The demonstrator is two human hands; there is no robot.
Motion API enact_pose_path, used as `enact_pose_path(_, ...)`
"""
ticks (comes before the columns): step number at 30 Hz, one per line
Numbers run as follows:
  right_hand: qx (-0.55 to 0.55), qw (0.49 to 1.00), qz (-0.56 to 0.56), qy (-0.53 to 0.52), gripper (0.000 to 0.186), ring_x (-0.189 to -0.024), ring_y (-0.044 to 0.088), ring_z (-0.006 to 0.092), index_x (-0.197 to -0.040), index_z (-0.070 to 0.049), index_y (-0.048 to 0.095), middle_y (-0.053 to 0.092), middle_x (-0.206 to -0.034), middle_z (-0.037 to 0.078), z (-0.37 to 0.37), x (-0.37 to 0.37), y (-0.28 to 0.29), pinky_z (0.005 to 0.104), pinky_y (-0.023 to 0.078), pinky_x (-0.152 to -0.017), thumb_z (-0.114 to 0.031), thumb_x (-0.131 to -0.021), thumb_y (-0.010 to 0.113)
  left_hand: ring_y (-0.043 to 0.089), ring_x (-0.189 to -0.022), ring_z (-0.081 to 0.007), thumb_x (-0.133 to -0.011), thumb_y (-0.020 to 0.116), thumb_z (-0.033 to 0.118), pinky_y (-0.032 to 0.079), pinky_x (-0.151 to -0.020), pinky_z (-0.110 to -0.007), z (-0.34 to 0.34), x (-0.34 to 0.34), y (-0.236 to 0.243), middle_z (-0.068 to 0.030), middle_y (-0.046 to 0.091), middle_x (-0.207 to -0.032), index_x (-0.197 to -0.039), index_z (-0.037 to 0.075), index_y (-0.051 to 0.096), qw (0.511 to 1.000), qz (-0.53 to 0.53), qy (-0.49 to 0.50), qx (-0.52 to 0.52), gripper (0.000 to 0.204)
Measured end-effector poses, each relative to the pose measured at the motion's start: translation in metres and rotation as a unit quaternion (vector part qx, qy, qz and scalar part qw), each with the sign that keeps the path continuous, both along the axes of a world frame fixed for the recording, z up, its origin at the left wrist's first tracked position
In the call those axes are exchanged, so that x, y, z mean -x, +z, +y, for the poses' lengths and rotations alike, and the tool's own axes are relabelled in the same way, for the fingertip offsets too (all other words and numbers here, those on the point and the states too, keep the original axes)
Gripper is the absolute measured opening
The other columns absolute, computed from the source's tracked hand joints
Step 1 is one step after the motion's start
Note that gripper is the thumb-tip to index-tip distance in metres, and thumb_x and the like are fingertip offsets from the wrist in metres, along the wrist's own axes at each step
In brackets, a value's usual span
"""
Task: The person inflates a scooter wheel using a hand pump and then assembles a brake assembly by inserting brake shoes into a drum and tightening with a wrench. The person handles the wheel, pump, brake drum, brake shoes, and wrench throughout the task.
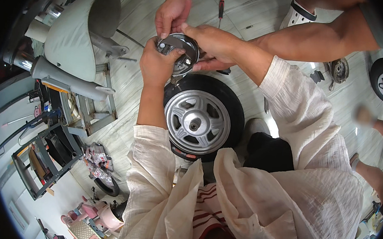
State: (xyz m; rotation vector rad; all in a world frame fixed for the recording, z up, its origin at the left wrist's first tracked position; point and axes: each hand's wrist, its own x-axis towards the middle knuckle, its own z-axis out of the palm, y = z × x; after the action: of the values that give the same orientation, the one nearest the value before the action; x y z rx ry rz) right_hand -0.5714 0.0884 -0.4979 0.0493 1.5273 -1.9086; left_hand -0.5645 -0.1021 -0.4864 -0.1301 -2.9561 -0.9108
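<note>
Above the wheel I hold a round drum brake plate (pixel 191 46) with curved shoes and metal parts on its face. My left hand (pixel 154 66) grips its left edge, the thumb pressed onto the face. On the upper right side my right hand (pixel 212 44) is closed round the rim. A co-worker's hand (pixel 173 15) reaches in from the top and touches the plate's upper edge. More fingers show under the right edge; I cannot tell whose. Just below lies a black tyre on a silver spoked wheel (pixel 196 122), its hub facing up.
A red and black screwdriver (pixel 221 8) lies on the tiled floor (pixel 263 10). To the left stand a grey fork and fender assembly (pixel 74 38) and a metal frame (pixel 46 160). Another round brake part (pixel 339 70) rests at right. A co-worker's white clog (pixel 297 15) is at upper right.
</note>
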Motion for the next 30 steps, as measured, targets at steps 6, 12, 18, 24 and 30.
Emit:
enact_pose_path(6,-0.127,0.990,-0.022,-0.056,0.073,-0.081,0.067,0.0203,-0.124,0.007,0.046,0.062,-0.097,0.014,-0.004,-0.025,0.035,0.0354,0.060,-0.058,-0.055,-0.088,0.060,0.066,-0.096,-0.0360,-0.063,0.084,0.043,0.051,-0.083,-0.041,-0.002,0.001,0.001,-0.0223,0.068,-0.101,-0.114,-0.005,0.058,0.999,-0.021,0.032,0.009,0.074)
enact_pose_path(12,-0.159,0.980,0.105,0.057,0.074,-0.071,0.066,0.0151,-0.109,0.012,0.056,0.066,-0.086,0.012,0.006,-0.005,0.014,0.0268,0.054,-0.055,-0.046,-0.071,0.082,0.066,-0.096,-0.0353,-0.068,0.080,0.033,0.051,-0.084,-0.040,-0.010,0.005,-0.001,-0.0240,0.068,-0.101,-0.115,-0.005,0.058,0.999,-0.032,0.026,-0.022,0.064)
enact_pose_path(18,-0.260,0.928,0.259,0.062,0.071,-0.064,0.065,0.0203,-0.096,0.010,0.063,0.067,-0.074,0.014,-0.002,0.002,0.007,0.0306,0.052,-0.056,-0.049,-0.062,0.084,0.067,-0.095,-0.0337,-0.068,0.081,0.033,0.051,-0.083,-0.039,-0.021,0.009,-0.008,-0.0229,0.068,-0.099,-0.116,-0.005,0.058,0.999,-0.040,0.008,-0.036,0.066)
enact_pose_path(24,-0.217,0.929,0.300,0.021,0.058,-0.062,0.063,0.0164,-0.089,0.008,0.065,0.067,-0.073,0.011,-0.002,0.000,0.001,0.0274,0.050,-0.056,-0.042,-0.066,0.085,0.067,-0.091,-0.0337,-0.070,0.080,0.037,0.051,-0.082,-0.039,-0.023,0.008,-0.009,-0.0223,0.069,-0.096,-0.112,-0.006,0.060,0.999,-0.030,0.006,-0.034,0.063)
enact_pose_path(30,-0.125,0.973,0.193,-0.016,0.050,-0.066,0.061,0.0101,-0.096,0.007,0.063,0.067,-0.076,0.008,-0.008,-0.004,-0.028,0.0242,0.049,-0.057,-0.030,-0.071,0.085,0.067,-0.090,-0.0334,-0.073,0.078,0.039,0.051,-0.080,-0.039,-0.027,0.008,-0.013,-0.0221,0.069,-0.095,-0.108,-0.005,0.062,0.999,-0.026,0.013,-0.033,0.059)
